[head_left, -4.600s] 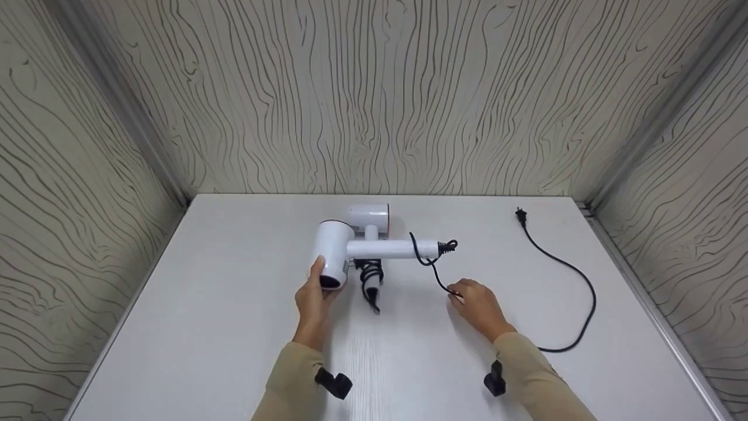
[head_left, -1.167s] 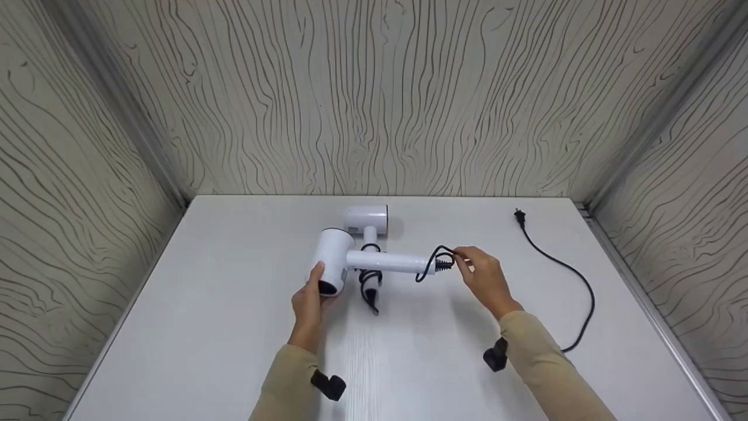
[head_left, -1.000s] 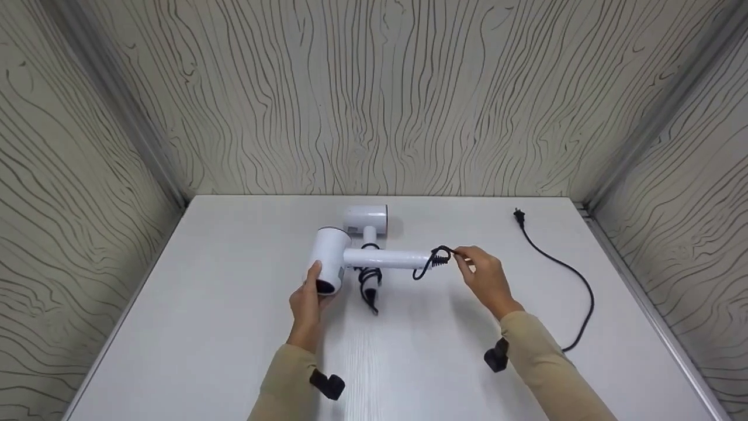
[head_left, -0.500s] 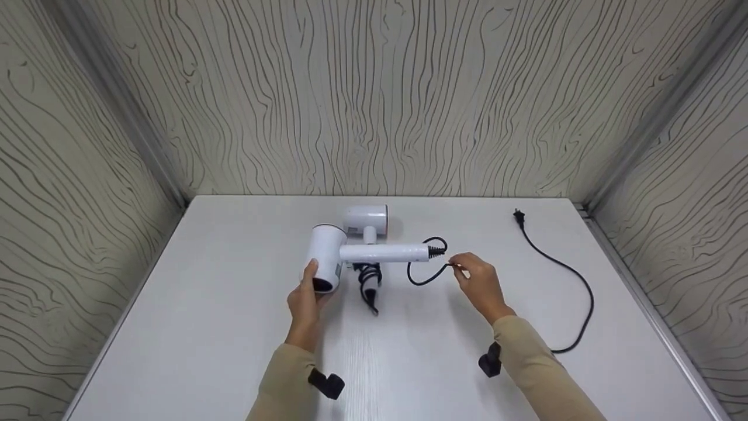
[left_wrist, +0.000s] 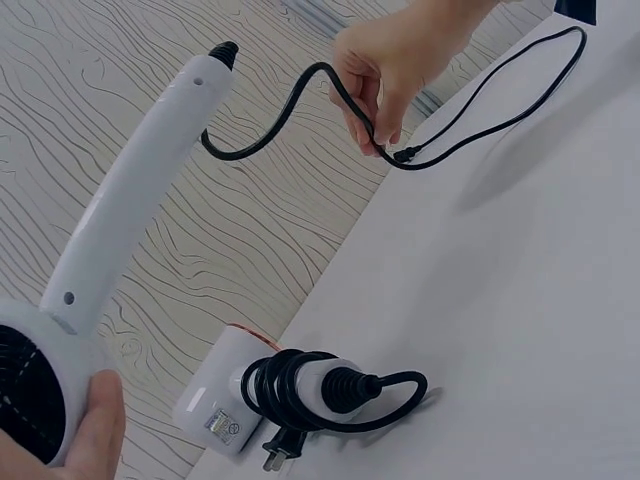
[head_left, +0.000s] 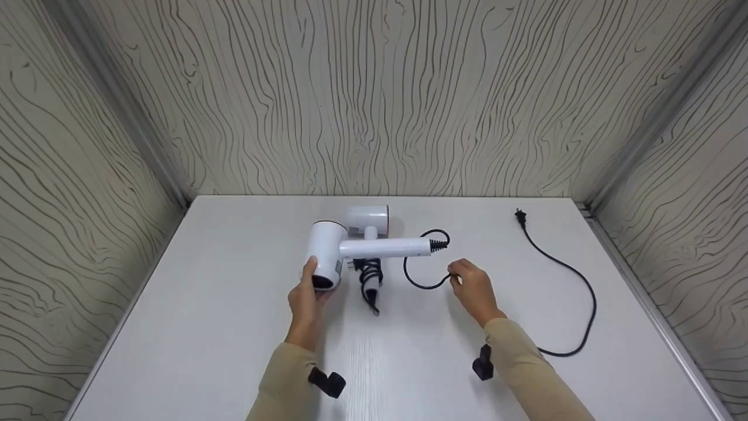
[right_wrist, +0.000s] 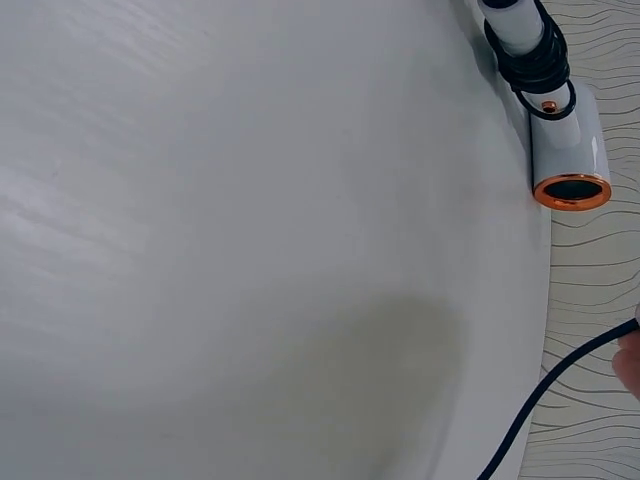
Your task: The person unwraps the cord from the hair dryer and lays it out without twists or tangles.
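Steadying a Dryer (head_left: 374,248), Pinching Its Cord (head_left: 425,288)

The left hand (head_left: 305,299) is gripping the glossy, cylindrical head (head_left: 326,248) above the smooth tabletop (head_left: 234,292), the handle pointing to three o'clock. Nearly five o'clock from its ribbed black collar (head_left: 437,245), the right hand (head_left: 474,292) is pinching the cord. Steady support and gentle tension are probably serving best (rubbery bends are looking kink-prone to me).

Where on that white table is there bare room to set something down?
The white table is bare left of the left hand, out to the table's left edge. Also free: between the right hand and the black cord curving at right. The middle is crowded: in the head view, the held hair dryer overlaps the cord-wrapped hair dryer.
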A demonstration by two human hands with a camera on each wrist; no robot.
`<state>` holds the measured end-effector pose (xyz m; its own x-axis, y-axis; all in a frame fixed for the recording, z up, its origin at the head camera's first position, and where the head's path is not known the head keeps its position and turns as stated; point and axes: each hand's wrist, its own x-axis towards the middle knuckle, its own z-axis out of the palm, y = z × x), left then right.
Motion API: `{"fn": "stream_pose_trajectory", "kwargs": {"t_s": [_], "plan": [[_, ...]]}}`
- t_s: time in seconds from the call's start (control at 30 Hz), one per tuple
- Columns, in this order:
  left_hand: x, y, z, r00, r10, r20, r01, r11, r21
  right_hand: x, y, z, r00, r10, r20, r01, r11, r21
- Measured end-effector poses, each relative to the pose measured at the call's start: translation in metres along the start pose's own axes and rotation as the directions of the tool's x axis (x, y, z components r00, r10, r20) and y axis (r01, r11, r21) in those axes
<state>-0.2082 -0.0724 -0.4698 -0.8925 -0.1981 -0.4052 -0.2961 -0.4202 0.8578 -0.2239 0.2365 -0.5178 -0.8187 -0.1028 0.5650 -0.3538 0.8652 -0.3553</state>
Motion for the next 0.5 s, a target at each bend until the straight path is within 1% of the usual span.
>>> {"fn": "stream_pose_trajectory", "kwargs": {"t_s": [0.2, 0.33, 0.5], "plan": [[0.001, 0.0, 0.001, 1.0, 0.004, 0.002, -0.004, 1.0, 0.0, -0.005, 0.002, 0.003, 0.999, 0.028, 0.026, -0.028, 0.999, -0.021], [0.0, 0.003, 0.002, 1.0, 0.01, 0.004, -0.01, 1.0, -0.018, -0.008, 0.003, 0.006, 0.997, 0.062, 0.055, -0.06, 0.998, -0.028], [0.001, 0.005, 0.005, 1.0, 0.011, -0.009, -0.012, 0.998, -0.069, -0.013, 0.003, 0.012, 0.988, 0.104, 0.112, -0.098, 0.993, -0.06]]}}
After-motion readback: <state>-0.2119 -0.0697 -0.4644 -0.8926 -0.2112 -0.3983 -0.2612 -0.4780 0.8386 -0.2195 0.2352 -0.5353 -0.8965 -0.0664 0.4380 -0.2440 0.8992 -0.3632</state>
